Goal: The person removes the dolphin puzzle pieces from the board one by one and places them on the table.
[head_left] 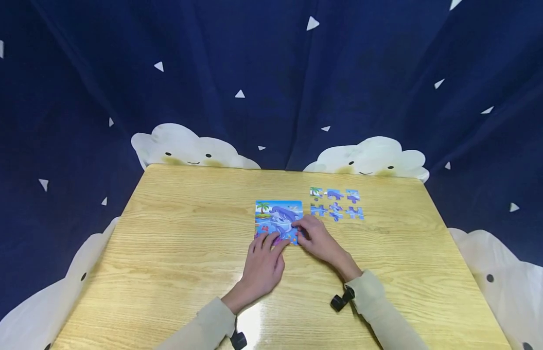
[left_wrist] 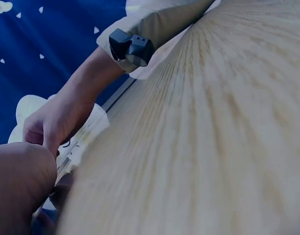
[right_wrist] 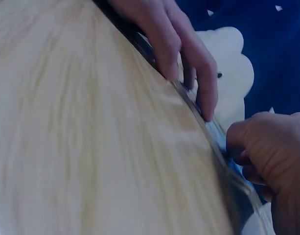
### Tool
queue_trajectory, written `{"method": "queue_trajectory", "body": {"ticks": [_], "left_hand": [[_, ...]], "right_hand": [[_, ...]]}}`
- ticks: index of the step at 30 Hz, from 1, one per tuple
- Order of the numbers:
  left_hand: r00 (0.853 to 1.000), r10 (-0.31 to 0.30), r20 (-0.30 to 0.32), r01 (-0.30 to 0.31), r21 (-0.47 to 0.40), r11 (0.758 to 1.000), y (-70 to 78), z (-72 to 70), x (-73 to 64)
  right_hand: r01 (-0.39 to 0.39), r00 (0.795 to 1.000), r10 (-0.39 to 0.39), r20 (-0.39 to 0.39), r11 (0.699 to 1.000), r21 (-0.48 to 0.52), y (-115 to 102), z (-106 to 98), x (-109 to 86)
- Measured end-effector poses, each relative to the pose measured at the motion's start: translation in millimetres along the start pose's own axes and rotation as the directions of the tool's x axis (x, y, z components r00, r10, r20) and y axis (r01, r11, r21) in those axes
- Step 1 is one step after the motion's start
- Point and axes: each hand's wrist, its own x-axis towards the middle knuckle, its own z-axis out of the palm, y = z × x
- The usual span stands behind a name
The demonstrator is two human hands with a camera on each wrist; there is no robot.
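A square dolphin picture puzzle (head_left: 277,214) with a palm tree lies flat on the wooden table. My left hand (head_left: 267,267) rests along its near edge, fingers extended and fingertips touching the picture. At the puzzle's right side, my right hand (head_left: 319,239) bends its fingers, index fingertip on the picture and thumb by the edge. Whether it pinches a piece is hidden, and in the right wrist view the right hand (right_wrist: 272,152) covers its own fingertips. Several loose puzzle pieces (head_left: 334,194) lie in two rows just beyond the right hand.
The wooden table (head_left: 179,233) extends around the puzzle on every side. Behind its far edge hangs a dark blue curtain (head_left: 271,58) with white shapes and clouds. A small black camera (head_left: 338,303) sits at the right wrist, with another camera (head_left: 238,340) at the left.
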Motion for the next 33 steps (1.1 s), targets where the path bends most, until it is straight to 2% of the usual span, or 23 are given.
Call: {"method": "queue_trajectory", "body": {"ticks": [3, 7, 9, 13, 16, 18, 20, 25, 29, 33], "left_hand": [[0.999, -0.028, 0.025, 0.029, -0.053, 0.998, -1.4, -4.0, 2.6], [0.996, -0.087, 0.032, 0.091, -0.172, 0.981, -8.2, -12.6, 7.1], [0.993, -0.118, 0.018, 0.119, -0.243, 0.963, -13.9, -17.4, 10.3], [0.987, -0.161, 0.014, 0.154, -0.389, 0.908, -30.3, -27.4, 18.1], [0.986, -0.161, 0.041, 0.163, -0.419, 0.893, -45.3, -34.6, 23.2], [0.987, -0.141, 0.078, 0.160, -0.395, 0.905, -56.3, -38.7, 25.5], [0.985, -0.115, 0.127, 0.151, -0.328, 0.932, -66.8, -43.1, 26.5], [0.969, -0.053, 0.241, 0.108, -0.218, 0.970, -88.4, -50.3, 27.6], [0.961, -0.027, 0.275, 0.079, -0.179, 0.981, -96.3, -50.5, 27.9], [0.965, -0.023, 0.261, 0.062, -0.144, 0.988, -98.6, -48.2, 26.7]], "right_hand": [[0.029, 0.999, -0.029, 0.019, 0.999, -0.023, -7, 3, 5.8], [0.027, 0.998, -0.028, 0.063, 1.000, 0.013, -12, 10, 12.6], [0.023, 0.996, -0.026, 0.081, 0.999, 0.031, -13, 13, 15.1], [0.035, 0.993, -0.037, 0.110, 0.999, 0.026, -16, 17, 18.7], [0.052, 0.989, -0.053, 0.135, 0.999, 0.008, -18, 18, 21.2], [0.059, 0.987, -0.057, 0.153, 0.998, -0.005, -20, 18, 22.9], [0.059, 0.983, -0.055, 0.175, 0.998, -0.017, -23, 17, 24.2], [0.046, 0.973, -0.034, 0.227, 0.998, -0.048, -31, 18, 28.6], [0.029, 0.967, -0.003, 0.256, 0.995, -0.095, -37, 20, 31.0], [0.023, 0.963, 0.014, 0.268, 0.991, -0.133, -40, 22, 32.7]]}}
